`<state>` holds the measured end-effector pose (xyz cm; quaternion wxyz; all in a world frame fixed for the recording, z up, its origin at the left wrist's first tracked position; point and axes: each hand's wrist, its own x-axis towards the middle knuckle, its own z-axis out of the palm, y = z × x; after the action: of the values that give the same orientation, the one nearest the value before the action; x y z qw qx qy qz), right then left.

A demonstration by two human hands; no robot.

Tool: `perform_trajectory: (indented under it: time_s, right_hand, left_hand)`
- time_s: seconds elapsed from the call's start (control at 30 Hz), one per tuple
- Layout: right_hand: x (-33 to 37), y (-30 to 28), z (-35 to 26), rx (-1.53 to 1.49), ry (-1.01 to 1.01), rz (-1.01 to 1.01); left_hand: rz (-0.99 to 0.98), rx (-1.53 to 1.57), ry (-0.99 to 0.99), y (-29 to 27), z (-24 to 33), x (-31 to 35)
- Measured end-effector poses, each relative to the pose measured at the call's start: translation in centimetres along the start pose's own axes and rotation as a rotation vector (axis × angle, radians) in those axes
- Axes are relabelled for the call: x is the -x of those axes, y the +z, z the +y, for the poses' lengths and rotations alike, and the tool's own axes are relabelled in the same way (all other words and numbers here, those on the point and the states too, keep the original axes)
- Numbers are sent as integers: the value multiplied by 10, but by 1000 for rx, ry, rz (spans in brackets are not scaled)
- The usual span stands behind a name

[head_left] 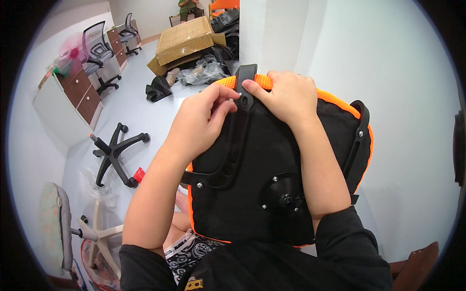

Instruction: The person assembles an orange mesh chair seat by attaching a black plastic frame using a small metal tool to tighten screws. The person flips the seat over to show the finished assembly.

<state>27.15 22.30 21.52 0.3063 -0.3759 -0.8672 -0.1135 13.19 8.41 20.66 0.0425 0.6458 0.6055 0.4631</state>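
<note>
An office chair seat (pixel 262 145) lies upside down over my lap, its black underside up and orange mesh around its edge. A black armrest (pixel 232 157) runs along its left side, with a slotted hole near the far end. My left hand (pixel 200 114) is pinched around a small silver screw (pixel 231 100) close to that hole. My right hand (pixel 291 97) grips the far edge of the seat, its thumb pressed against the armrest's end. A second black armrest (pixel 357 138) sits on the right side. Below centre is a round black mount (pixel 282 194) with several screws.
On the floor to the left stands a black five-legged chair base (pixel 114 154). A pale chair (pixel 56 225) lies on its side at lower left. An open cardboard box (pixel 184 41) rests on plastic wrapping at the back. Desks and chairs line the left wall; a person (pixel 190 8) sits far back.
</note>
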Motion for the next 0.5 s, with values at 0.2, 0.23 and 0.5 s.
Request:
perform_trajectory:
  time_s: [0.2,0.23,0.5]
  right_hand:
    - [2,-1,0,-34,-5,40]
    - [2,-2,-1,-32,0,31]
    - [6,-8,-12,-92,-25,41]
  left_hand:
    - [59,-6,69,7,-3,5]
    - [56,-21,65,7,-1,4]
    - [107,-540,287,3,11,6]
